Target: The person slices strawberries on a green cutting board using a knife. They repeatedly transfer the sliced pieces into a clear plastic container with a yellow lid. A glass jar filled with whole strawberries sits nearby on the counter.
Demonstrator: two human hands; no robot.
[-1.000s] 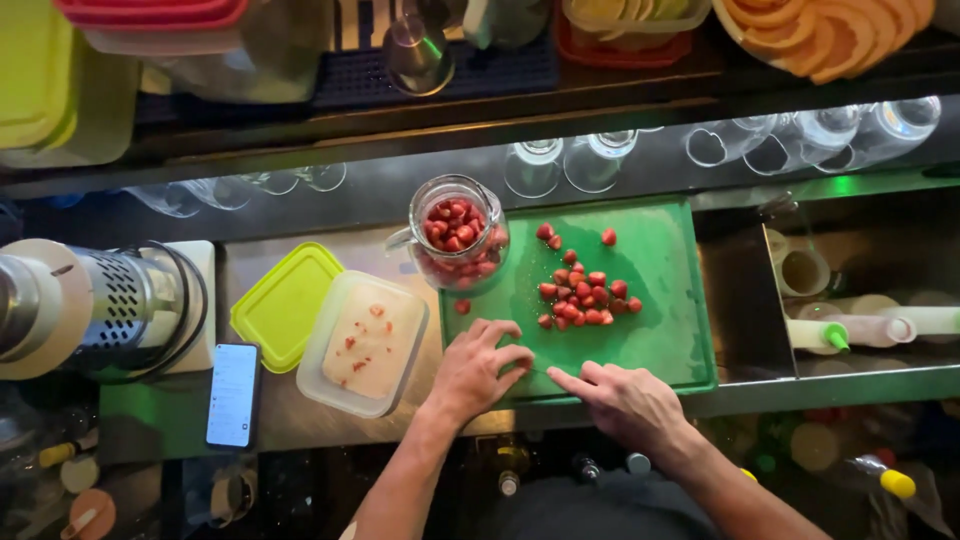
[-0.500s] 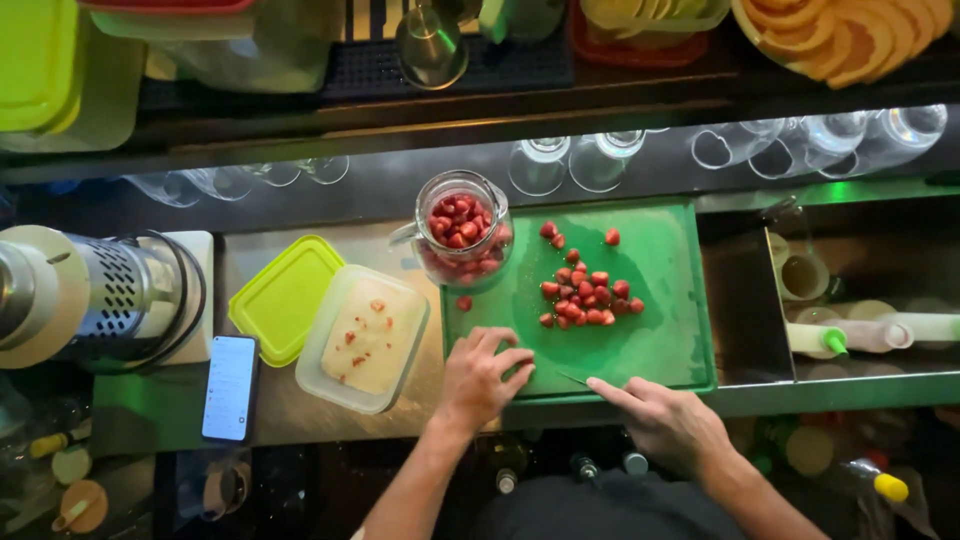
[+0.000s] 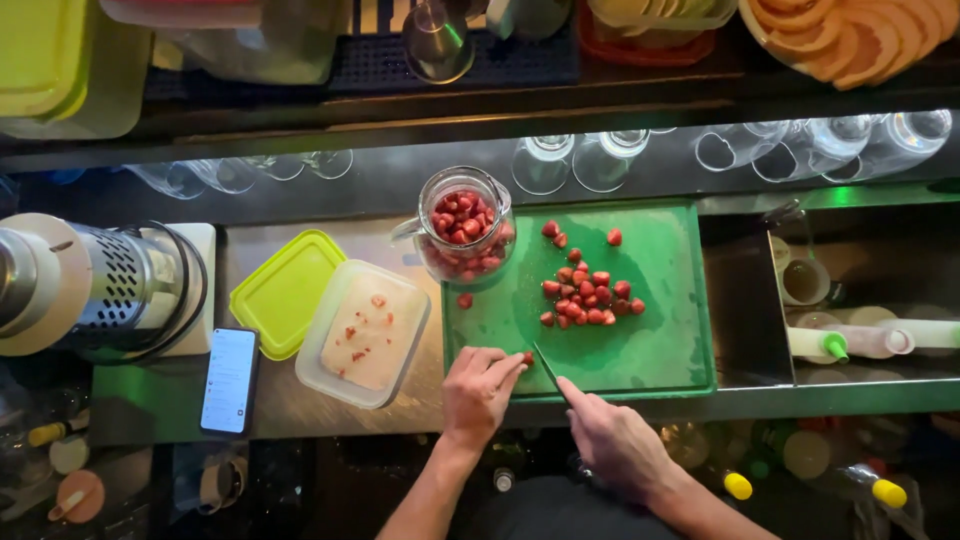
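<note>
Green cutting board (image 3: 660,300) is lying centre frame; at its lower left edge the left hand (image 3: 478,392) is pinching a strawberry (image 3: 527,357) while the right hand (image 3: 615,440) is gripping a knife (image 3: 548,367) beside it.

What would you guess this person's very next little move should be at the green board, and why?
Probably press the knife down through the strawberry. The left hand pins that berry at the near edge of the green cutting board, and the right hand holds the blade angled right beside it. The pile of strawberry pieces and the partly filled glass jar suggest the cutting goes berry by berry.
</note>
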